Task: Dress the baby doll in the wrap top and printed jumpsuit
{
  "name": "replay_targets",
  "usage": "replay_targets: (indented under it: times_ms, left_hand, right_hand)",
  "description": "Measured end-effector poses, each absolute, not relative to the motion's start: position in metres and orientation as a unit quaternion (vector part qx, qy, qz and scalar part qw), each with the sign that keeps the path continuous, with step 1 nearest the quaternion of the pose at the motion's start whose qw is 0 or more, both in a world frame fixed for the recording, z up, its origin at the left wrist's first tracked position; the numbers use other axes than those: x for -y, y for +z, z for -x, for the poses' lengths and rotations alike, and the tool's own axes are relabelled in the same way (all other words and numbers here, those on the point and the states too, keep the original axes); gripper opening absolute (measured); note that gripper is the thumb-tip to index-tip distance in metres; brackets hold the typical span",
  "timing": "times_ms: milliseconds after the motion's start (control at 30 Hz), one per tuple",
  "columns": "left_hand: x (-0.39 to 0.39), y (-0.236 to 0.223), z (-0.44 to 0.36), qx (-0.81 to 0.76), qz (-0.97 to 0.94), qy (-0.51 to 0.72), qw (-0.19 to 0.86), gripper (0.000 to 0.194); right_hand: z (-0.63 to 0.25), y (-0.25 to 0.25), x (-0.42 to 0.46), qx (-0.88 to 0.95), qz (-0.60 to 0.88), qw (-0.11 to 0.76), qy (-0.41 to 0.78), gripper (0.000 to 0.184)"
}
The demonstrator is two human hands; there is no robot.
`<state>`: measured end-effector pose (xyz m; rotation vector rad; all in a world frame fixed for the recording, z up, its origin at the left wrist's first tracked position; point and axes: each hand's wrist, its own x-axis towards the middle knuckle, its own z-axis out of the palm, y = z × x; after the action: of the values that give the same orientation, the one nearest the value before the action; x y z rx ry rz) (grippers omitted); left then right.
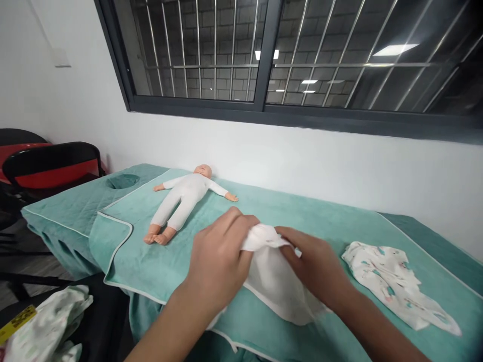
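Note:
Between my hands hangs a white cloth garment (277,289), bunched at its upper edge; its exact kind does not show. My left hand (222,246) grips the bunched edge from the left, fingers curled over it. On the other side, my right hand (315,261) pinches the same edge between thumb and fingers. The lower part of the cloth drapes over the green bed cover (143,271). Beyond my left hand a baby doll (184,193) lies on its back in a white suit, arms spread and feet bare.
A printed white baby garment (392,281) lies crumpled at the right of the bed. Patterned clothes (53,322) rest on a black chair (105,317) at lower left. Red and black chairs (56,166) stand beyond the bed's left end. A barred window (260,65) is above.

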<state>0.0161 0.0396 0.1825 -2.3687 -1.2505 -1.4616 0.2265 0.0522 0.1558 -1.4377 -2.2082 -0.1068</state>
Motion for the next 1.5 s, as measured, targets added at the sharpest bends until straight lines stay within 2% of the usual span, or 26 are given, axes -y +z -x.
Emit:
replay_targets:
  times_ms: [167,333,433,567,633,733,833,900,1033,1100,1167,1300,1500]
  left_hand:
    - [-0.051,0.185,0.012,0.559,0.725,-0.377,0.137,0.025]
    - [-0.069,0.174,0.032,0.680,0.658,-0.308,0.095,0.016]
    - [-0.075,0.166,0.040,0.698,0.669,-0.256,0.025,0.017]
    - [-0.075,0.164,0.045,0.678,0.673,-0.280,-0.090,0.016]
    - [-0.080,0.165,0.044,0.689,0.662,-0.280,-0.094,0.017]
    - [-0.105,0.161,0.039,0.709,0.664,-0.234,-0.048,0.016]
    - [-0.148,0.142,0.027,0.708,0.686,-0.170,-0.026,0.016]
    - [-0.175,0.120,0.013,0.704,0.694,-0.154,0.003,0.021]
    - [-0.197,0.061,-0.029,0.684,0.698,-0.183,0.105,0.035]
    - [-0.193,0.033,-0.047,0.615,0.757,-0.199,0.100,0.036]
    - [-0.190,0.013,-0.057,0.576,0.793,-0.191,0.058,0.030]
    - [-0.203,0.002,-0.056,0.601,0.778,-0.182,0.013,0.031]
    - [-0.237,0.004,-0.049,0.593,0.779,-0.196,0.055,0.047]
  right_hand:
    - [-0.246,0.175,-0.078,0.747,0.576,0.318,-0.094,0.027]
    - [-0.274,0.170,-0.096,0.685,0.636,0.352,0.048,0.029]
    - [-0.293,0.161,-0.094,0.672,0.664,0.324,0.041,0.029]
    - [-0.313,0.167,-0.075,0.663,0.688,0.296,0.007,0.030]
    - [-0.317,0.175,-0.072,0.657,0.704,0.271,-0.006,0.029]
    - [-0.315,0.177,-0.090,0.665,0.726,0.173,-0.014,0.027]
    - [-0.305,0.160,-0.130,0.676,0.732,0.077,-0.007,0.027]
    - [-0.292,0.139,-0.156,0.674,0.736,0.058,-0.029,0.029]
    - [-0.253,0.080,-0.174,0.702,0.688,0.100,-0.156,0.039]
    - [-0.231,0.048,-0.171,0.762,0.622,0.128,-0.125,0.040]
    - [-0.216,0.021,-0.171,0.786,0.599,0.143,-0.050,0.040]
    - [-0.213,0.000,-0.195,0.758,0.643,0.113,-0.009,0.050]
    - [-0.239,0.011,-0.232,0.762,0.637,0.082,-0.087,0.055]
